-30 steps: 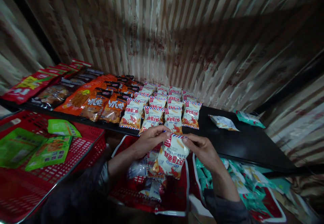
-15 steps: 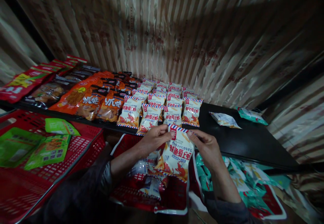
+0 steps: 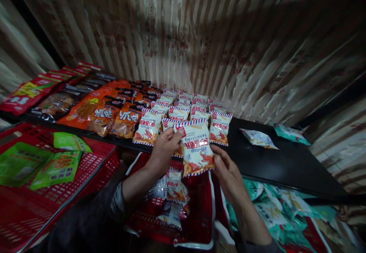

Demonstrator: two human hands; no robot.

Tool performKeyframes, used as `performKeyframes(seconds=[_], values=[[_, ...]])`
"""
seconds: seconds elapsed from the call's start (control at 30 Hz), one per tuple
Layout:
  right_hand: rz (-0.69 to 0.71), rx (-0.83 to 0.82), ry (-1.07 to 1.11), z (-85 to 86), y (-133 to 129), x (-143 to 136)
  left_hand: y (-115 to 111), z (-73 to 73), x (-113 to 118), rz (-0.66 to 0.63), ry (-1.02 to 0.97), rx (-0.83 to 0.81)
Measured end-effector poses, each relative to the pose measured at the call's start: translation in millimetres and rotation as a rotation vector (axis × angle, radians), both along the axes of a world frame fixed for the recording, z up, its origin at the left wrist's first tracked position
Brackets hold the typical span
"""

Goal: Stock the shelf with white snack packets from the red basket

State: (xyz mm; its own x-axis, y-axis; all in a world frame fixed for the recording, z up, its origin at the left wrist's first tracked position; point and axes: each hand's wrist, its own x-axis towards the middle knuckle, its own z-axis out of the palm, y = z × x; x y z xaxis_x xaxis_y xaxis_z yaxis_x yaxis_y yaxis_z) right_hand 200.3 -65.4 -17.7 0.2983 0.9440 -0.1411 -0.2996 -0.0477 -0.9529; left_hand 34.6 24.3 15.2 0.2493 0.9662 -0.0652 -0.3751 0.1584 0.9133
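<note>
A white and orange snack bag (image 3: 198,148) with red lettering and striped ends is held up at the shelf's front edge, leaning back a little. My left hand (image 3: 165,148) pinches its upper left corner. At the lower right edge, my right hand (image 3: 228,173) has its thumb and fingers closed on the bag. Rows of matching bags (image 3: 147,127) lie behind it on the black shelf (image 3: 243,165), some partly covered by the held one. Below my hands, a red basket (image 3: 200,222) contains several more packets (image 3: 175,186).
Orange snack packs (image 3: 126,119) and red packs (image 3: 31,93) fill the shelf's left. A white packet (image 3: 259,138) and a teal packet (image 3: 290,133) lie at right. Another red basket (image 3: 97,173) holds green pouches (image 3: 57,169); teal bags (image 3: 274,211) sit lower right.
The held bag has risen and moved forward, over the front row on the shelf. My right hand has slid from its top right corner to its lower right edge.
</note>
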Motion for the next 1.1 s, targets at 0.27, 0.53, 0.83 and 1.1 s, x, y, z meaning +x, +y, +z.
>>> performKeyframes(seconds=[0.27, 0.53, 0.83, 1.1], values=[[-0.062, -0.118, 0.210, -2.2, 0.1, -31.1, 0.6, 2.4, 0.0, 0.127, -0.003, -0.007], [-0.010, -0.150, 0.192, -8.3, -3.6, -35.6, 4.1, 5.1, -7.8, 0.188, 0.001, 0.046], [0.071, -0.150, 0.281, -0.7, -5.8, -48.1, 7.7, 12.9, -14.5, 0.180, -0.063, 0.071], [-0.072, -0.090, 0.361, -3.6, -0.9, -51.0, -8.3, 13.3, -4.4, -0.115, -0.162, -0.054]])
